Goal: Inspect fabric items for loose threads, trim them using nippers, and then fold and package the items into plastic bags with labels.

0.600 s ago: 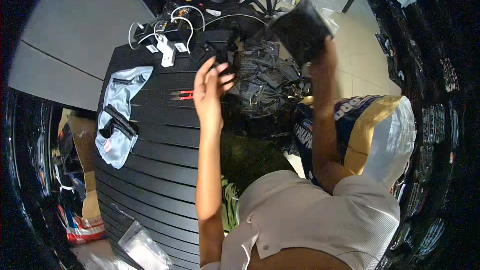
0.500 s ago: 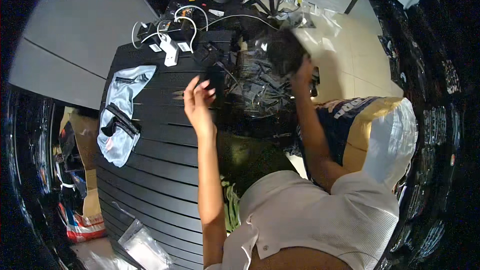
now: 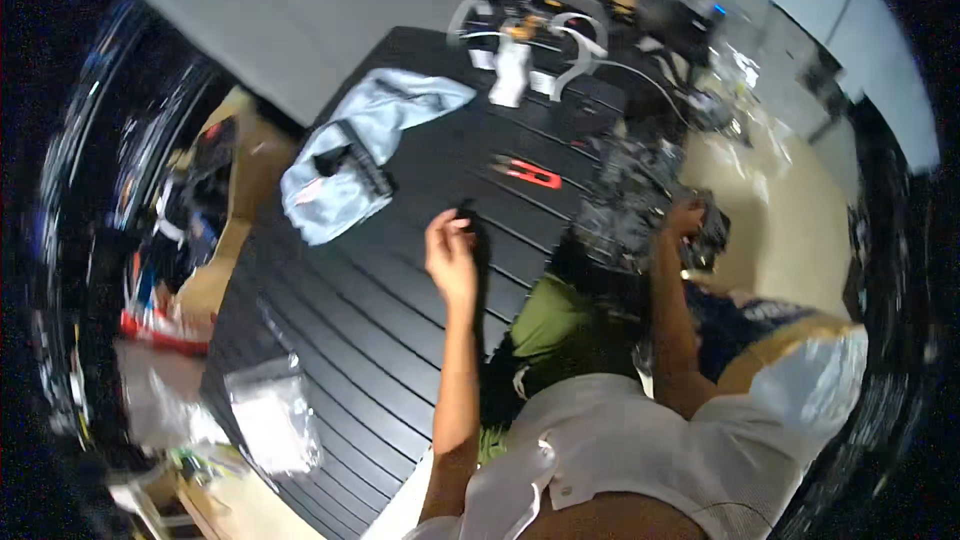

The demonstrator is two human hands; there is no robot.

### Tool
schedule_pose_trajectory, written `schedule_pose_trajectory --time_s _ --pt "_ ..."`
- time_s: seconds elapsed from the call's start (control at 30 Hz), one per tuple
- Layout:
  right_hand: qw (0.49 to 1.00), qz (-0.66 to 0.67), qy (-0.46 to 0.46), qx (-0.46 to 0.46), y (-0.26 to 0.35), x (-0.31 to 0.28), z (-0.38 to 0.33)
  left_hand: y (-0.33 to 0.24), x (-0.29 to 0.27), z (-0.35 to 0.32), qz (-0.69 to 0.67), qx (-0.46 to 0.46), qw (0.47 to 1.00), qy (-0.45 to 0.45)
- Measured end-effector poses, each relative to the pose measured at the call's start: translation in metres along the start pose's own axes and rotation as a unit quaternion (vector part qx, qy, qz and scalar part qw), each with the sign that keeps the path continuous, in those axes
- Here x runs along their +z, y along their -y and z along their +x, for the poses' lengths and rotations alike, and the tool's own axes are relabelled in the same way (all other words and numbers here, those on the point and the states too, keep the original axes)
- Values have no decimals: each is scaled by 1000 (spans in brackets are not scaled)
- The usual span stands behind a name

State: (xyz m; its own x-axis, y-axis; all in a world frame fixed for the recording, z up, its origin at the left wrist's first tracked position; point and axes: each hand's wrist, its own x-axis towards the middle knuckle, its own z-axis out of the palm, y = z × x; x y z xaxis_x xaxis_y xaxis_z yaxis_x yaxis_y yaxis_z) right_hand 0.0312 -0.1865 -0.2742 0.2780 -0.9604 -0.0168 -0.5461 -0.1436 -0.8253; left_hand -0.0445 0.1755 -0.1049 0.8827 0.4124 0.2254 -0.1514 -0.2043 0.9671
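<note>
Grip, R hand (image 3: 684, 216): clenched or released, cannot tell, due to blur; fingers bend down at a dark item (image 3: 710, 238) at the R edge of the dark pile (image 3: 622, 202). Pile: plastic-wrapped pcs, location R of table (image 3: 370, 312). L hand (image 3: 452, 258): released, nothing visible in grasp; fingers loosely curled above black slatted tabletop, well apart from the pile.

Adj. items, on table: red-handled snips (image 3: 532, 174) btwn L hand and the pile, up-table; lt-blue fabric pc (image 3: 383, 130) w/ dark band, up-left of L hand; white plug unit (image 3: 511, 78) nr far edge; clear plastic bag (image 3: 276, 422) w/ white contents, lower L. Cardboard box (image 3: 245, 165): L of table.
</note>
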Motion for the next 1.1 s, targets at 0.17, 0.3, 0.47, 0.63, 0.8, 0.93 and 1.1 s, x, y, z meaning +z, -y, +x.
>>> schedule_pose_trajectory --time_s 0.17,0.3,0.47,0.63,0.8,0.93,1.1 --pt "840 346 28 -416 205 -92 -114 -6 23 -3 -89 -4 996 -6" --pt "640 293 287 -650 265 -88 -221 -17 1 10 104 100 989 -34" --pt "639 229 532 -506 247 22 -290 -9 -27 58 298 215 927 -72" --pt "620 181 439 -625 228 38 -330 18 -78 117 504 220 833 -57" --pt "616 93 397 -674 222 27 -336 22 -111 138 453 56 888 55" --pt "627 114 372 -674 225 34 -330 18 -101 131 438 140 887 34" --pt "633 80 379 -670 224 37 -323 10 -90 140 349 -63 934 -39"
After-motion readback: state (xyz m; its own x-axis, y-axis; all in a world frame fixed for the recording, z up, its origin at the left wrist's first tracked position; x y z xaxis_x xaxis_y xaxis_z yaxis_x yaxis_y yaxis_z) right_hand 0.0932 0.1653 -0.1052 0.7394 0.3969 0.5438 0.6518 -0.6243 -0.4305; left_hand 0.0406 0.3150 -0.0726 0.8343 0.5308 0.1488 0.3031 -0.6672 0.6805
